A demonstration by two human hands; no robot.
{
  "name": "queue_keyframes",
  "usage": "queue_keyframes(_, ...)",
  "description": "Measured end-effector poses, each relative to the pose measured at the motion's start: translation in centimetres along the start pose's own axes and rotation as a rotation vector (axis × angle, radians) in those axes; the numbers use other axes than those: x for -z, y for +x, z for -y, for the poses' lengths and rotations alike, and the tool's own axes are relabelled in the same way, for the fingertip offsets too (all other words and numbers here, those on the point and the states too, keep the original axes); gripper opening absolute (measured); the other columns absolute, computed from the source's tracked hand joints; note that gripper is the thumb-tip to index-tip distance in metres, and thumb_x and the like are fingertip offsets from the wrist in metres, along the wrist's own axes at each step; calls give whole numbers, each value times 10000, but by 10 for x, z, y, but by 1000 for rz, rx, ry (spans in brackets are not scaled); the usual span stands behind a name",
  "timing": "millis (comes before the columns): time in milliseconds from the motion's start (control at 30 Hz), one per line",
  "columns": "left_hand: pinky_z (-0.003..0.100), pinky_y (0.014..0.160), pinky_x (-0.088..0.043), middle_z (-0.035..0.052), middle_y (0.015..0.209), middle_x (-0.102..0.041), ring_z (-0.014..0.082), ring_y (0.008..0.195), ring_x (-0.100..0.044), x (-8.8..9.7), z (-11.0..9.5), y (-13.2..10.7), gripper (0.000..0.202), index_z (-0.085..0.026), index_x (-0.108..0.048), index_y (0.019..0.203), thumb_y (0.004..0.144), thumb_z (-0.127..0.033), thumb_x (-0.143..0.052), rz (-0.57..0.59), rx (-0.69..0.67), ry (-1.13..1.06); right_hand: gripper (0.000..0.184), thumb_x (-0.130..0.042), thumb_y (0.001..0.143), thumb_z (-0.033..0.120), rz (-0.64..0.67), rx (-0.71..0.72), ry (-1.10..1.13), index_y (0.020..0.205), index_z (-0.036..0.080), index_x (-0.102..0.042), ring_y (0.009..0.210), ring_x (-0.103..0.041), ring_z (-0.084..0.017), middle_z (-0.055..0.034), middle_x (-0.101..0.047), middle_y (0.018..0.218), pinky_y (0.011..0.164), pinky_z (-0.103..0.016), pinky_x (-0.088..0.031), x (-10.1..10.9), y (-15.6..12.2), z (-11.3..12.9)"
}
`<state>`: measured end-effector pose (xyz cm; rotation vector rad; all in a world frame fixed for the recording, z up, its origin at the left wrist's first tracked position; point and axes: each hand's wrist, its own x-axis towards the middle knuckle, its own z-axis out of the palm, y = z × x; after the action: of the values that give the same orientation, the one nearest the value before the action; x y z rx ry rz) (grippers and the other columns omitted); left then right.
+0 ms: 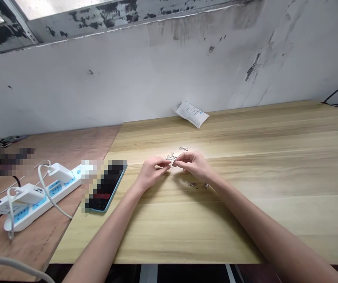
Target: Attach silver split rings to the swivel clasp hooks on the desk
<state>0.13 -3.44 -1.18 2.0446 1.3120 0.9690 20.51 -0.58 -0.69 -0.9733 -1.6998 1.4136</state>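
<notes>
Together, the left hand [153, 171] and right hand [193, 164] pinch a small silvery metal piece [171, 159] between closed fingertips, each grip firmly on it just above the table. More such pieces [192, 184] lie scattered just beside the hands on the light wooden table [275, 165]. Farther out, a phone in a blue case [107, 186] lies to their left, and a white packet [191, 114] rests against the wall [127, 78].

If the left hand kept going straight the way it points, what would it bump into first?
The left hand would meet the small shiny silver metal clip first; its fingertips seem to touch it already. Just beyond is the right hand, though depth is hard to judge.
</notes>
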Motion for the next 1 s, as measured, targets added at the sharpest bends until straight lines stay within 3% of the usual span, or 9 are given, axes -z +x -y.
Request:
queue_keyframes(233,330,794,-478,49,901,-718,201,877,-625,3,6,-1,95,-207,-730,888,866,-216,-638,4,-43,293,239,-643,796,383,-143,98,-232,789,154,-708,600,-498,-113,-36,-678,754,544,-239,-387,-2,0,-1)
queue_keyframes(567,343,802,-427,23,844,-710,205,867,-593,0,2,-3,57,-221,-727,803,826,-187,-687,-20,1,262,180,-666,797,346,-137,172,-260,757,178,-716,574,-468,-118,-30,-667,721,529,-256,-365,-11,-1,-6)
queue_keyframes(700,400,884,-377,22,898,-708,222,942,-584,-2,1,-3,40,-220,-721,754,789,-203,-732,-36,20,276,156,-669,805,324,-93,197,-276,767,184,-727,595,-466,-118,-23,-652,728,552,-256,-365,-13,-1,-9)
queue_keyframes(1000,403,905,-393,37,970,-696,229,1000,-570,-3,6,-3,35,-226,-740,777,800,-245,-723,-35,7,218,114,-668,804,276,-121,218,-324,775,191,-740,614,-489,-121,-25,-641,745,577,-253,-384,-12,1,-16)
